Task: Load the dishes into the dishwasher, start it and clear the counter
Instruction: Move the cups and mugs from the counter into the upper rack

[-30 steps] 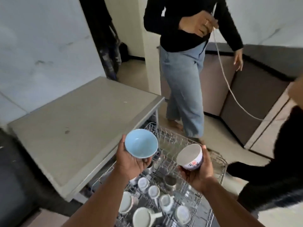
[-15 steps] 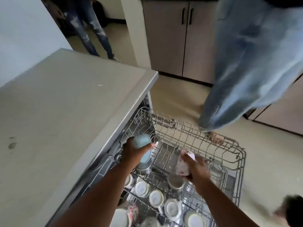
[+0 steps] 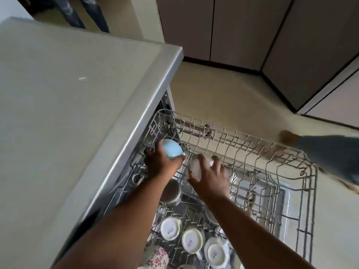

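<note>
My left hand [image 3: 159, 162] grips a light blue bowl [image 3: 172, 150], turned bottom up, low in the far left corner of the pulled-out wire dishwasher rack [image 3: 272, 158]. Just to its right my right hand [image 3: 209, 175] holds a white bowl [image 3: 196, 167] with its fingers curled over it, also down among the rack's tines. Closer to me the rack holds several upturned white cups [image 3: 191, 239] and a steel cup [image 3: 172, 191]. A floral mug [image 3: 157, 258] sits at the bottom edge.
The grey counter [image 3: 77, 105] runs along the left, its edge right above the rack. Brown cabinet doors [image 3: 242, 28] stand beyond the beige floor [image 3: 223, 94]. Another person's foot and jeans leg [image 3: 320, 150] blur past the rack's right side.
Both hands have gone down and forward with their bowls, from held up above the rack to low in its far end. The other person has moved off to the right.
</note>
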Demonstrator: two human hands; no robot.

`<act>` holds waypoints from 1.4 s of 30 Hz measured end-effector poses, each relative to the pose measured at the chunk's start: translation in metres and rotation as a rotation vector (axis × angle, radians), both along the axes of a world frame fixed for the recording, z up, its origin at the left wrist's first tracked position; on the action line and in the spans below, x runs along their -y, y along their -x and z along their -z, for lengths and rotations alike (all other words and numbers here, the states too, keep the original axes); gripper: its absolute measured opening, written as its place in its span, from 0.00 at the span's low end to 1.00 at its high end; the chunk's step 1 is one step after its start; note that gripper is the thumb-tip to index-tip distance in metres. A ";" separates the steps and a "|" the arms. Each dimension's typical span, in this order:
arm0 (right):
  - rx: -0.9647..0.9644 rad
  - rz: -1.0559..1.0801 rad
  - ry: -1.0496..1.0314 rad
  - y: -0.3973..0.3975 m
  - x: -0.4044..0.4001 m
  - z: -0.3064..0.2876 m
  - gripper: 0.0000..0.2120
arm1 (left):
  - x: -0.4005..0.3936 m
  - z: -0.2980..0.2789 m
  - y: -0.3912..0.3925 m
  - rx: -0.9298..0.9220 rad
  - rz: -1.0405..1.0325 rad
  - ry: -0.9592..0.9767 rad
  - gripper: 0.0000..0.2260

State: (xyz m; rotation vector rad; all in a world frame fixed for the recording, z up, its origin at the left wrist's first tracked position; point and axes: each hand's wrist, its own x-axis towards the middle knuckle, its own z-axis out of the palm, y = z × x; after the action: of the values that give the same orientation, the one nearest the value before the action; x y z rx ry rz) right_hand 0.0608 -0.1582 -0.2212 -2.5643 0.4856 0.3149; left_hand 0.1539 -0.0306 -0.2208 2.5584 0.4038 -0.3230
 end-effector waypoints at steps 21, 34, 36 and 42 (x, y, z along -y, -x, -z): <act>-0.165 -0.041 0.114 -0.019 -0.012 0.020 0.48 | -0.017 0.014 0.008 0.048 0.271 -0.191 0.46; -0.062 -0.333 0.260 0.082 -0.014 -0.044 0.45 | -0.041 -0.041 0.158 0.192 0.444 -0.400 0.39; -0.044 -0.389 0.281 0.101 -0.020 -0.063 0.44 | -0.046 -0.061 0.186 0.196 0.399 -0.338 0.37; 0.142 -0.607 0.395 0.147 -0.046 -0.139 0.43 | -0.067 -0.143 0.251 0.347 0.436 -0.291 0.32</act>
State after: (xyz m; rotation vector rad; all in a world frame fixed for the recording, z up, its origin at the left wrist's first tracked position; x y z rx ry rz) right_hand -0.0860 -0.1121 -0.0821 -3.0476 -0.3346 0.2568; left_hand -0.0971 0.0366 -0.0782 2.9003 -0.2601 0.0382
